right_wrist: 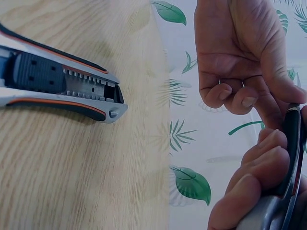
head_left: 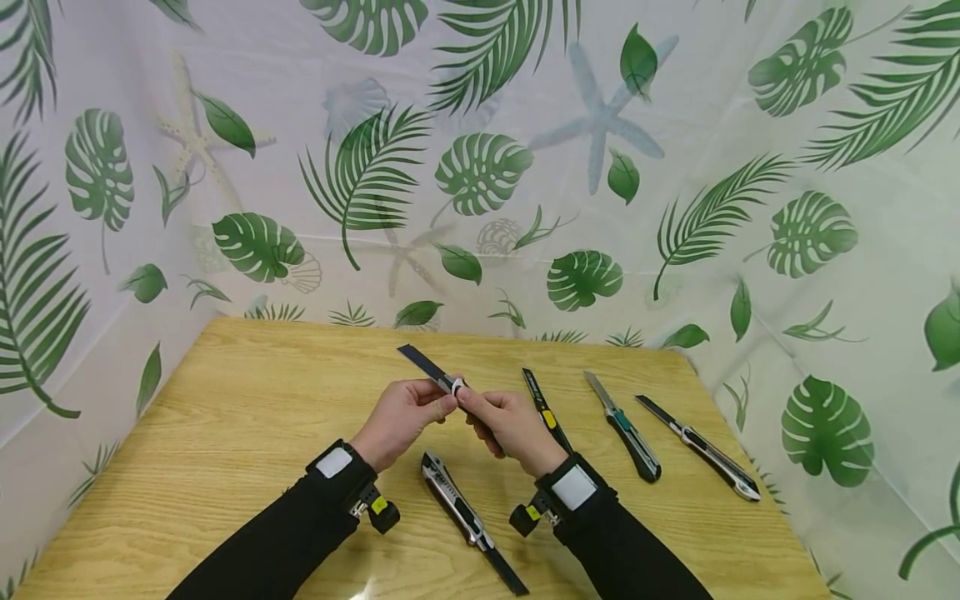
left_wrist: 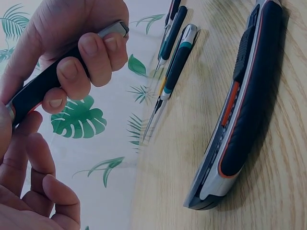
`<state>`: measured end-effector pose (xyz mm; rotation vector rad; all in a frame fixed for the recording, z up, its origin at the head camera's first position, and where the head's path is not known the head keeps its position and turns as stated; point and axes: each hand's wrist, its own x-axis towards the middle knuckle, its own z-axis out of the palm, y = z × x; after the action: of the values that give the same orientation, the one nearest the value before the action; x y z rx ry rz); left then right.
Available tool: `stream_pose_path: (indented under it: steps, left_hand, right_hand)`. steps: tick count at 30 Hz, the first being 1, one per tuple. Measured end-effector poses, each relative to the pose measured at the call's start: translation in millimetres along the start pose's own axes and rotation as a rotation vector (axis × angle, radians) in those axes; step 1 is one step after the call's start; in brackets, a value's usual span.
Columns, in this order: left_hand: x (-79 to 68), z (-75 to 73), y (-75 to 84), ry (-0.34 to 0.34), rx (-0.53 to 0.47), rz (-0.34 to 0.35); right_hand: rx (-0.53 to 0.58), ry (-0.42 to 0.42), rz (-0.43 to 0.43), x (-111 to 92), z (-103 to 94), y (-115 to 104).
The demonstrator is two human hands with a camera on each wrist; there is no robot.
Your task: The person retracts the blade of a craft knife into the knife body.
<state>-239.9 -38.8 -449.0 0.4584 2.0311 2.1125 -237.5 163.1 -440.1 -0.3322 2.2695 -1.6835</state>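
Note:
A snap-off utility knife (head_left: 424, 362) is held over the middle of the table, its long dark blade pointing up and to the left in the head view. My right hand (head_left: 517, 427) has its fingers wrapped around the dark handle (left_wrist: 45, 86), with the metal butt end showing past them in the left wrist view. At the knife's front end, my left hand (head_left: 403, 418) pinches between thumb and forefinger, right beside the right thumb. Below the hands lies a second utility knife (head_left: 454, 498), silver and black with orange trim, its dark blade toward the front edge.
On the wooden table (head_left: 262, 400), right of the hands, lie a black knife with a yellow slider (head_left: 550, 417), a teal-and-black knife (head_left: 628, 435) and a silver-and-black knife (head_left: 708, 454). A leaf-patterned cloth (head_left: 480, 283) hangs behind the table and along both sides.

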Motion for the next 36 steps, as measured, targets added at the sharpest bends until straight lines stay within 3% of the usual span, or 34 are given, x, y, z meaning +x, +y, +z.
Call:
stream_pose_path:
  steps: [12, 19, 26, 36]
  left_hand:
    - [-0.7, -2.1, -2.4, 0.029, -0.008, -0.01]
    - [-2.4, -3.8, -2.4, 0.062, -0.017, -0.026]
    - [-2.4, -4.9, -2.6, 0.101, -0.038, -0.051]
    - [-0.1, -7.9, -5.9, 0.127, -0.046, -0.054]
  right_hand:
    - [-0.002, -0.03, -0.025, 0, -0.3, -1]
    - [0.01, -0.066, -0.065, -16, 4.3, -29]
    - [0.031, -0.129, -0.064, -3, -0.3, -8]
    - [0.073, -0.252, -0.108, -1, -4.8, -3]
